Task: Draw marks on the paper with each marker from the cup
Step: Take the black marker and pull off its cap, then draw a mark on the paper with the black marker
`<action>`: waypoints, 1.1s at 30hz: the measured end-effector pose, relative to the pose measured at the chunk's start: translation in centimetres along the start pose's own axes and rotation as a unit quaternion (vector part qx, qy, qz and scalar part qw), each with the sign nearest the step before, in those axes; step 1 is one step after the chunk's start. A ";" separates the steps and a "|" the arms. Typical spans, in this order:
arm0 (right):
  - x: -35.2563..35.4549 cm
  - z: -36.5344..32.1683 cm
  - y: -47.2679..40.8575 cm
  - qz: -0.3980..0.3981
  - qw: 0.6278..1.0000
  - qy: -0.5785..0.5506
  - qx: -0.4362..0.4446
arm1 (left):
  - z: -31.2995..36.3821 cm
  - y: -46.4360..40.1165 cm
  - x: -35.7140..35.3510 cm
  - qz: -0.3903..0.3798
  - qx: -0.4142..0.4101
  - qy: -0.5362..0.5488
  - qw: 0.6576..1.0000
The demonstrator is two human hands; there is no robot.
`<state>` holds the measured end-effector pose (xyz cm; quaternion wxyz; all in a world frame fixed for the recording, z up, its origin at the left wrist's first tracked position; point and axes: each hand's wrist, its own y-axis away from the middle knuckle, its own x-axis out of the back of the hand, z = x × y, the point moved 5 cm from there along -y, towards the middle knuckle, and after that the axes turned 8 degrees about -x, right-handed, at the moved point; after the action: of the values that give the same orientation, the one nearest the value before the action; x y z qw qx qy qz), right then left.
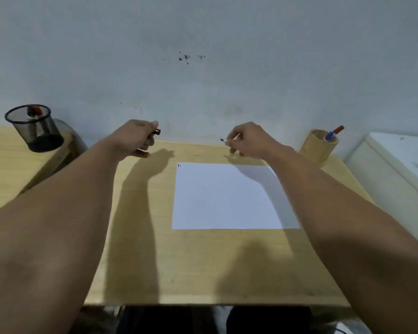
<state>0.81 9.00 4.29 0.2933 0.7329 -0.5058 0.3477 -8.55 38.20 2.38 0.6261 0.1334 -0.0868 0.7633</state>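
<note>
A white sheet of paper (227, 196) lies on the wooden table (198, 266), with a tiny mark at its far left corner. Beyond the paper's far edge, my right hand (247, 138) holds an uncapped marker (228, 140) whose dark tip points left. My left hand (136, 138) is held above the table left of the paper, shut on the marker's dark cap (157, 132). A wooden cup (317, 148) at the far right holds a blue marker (329, 136) and a red marker (338, 129). A black mesh cup (35, 127) at the far left holds a red-capped marker (35, 109).
The mesh cup stands on a second wooden surface (7, 165) to the left, apart from the table. A white cabinet-like object (401, 162) sits to the right. A grey wall (203, 68) runs right behind the table.
</note>
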 end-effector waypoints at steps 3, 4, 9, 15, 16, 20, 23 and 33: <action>-0.7 1.3 0.8 -0.018 0.979 -0.190 -0.065 | -1.3 -0.3 -1.0 -0.034 -0.028 -0.228 0.973; -1.0 0.8 0.9 -0.017 0.964 -0.255 -0.071 | -1.7 -0.4 -1.6 -0.040 -0.043 -0.314 0.948; -2.0 -0.6 1.3 -0.071 0.842 -0.525 -0.099 | -4.9 0.6 -1.9 -0.061 -0.017 -0.517 0.854; -2.6 -0.5 1.7 -0.118 0.711 -0.683 -0.118 | -4.7 1.2 -2.4 -0.047 -0.039 -0.539 0.840; -2.9 -0.4 1.8 -0.115 0.710 -0.685 -0.116 | -4.6 1.2 -2.4 -0.049 -0.035 -0.541 0.839; -3.8 -0.9 2.4 -0.112 0.741 -0.651 -0.116 | -4.5 1.7 -2.3 -0.037 -0.021 -0.539 0.841; -4.1 -1.0 2.7 -0.087 0.790 -0.589 -0.144 | -4.1 3.1 -1.9 0.030 -0.026 -0.511 0.859; -8.4 -2.1 2.5 0.010 0.894 -0.428 -0.132 | -4.5 12.0 -6.8 0.035 -0.316 -0.454 0.833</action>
<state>-4.10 14.39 -1.09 0.1389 0.7601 -0.6312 -0.0670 -19.50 30.74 -3.59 0.4975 0.2567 -0.6021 0.5693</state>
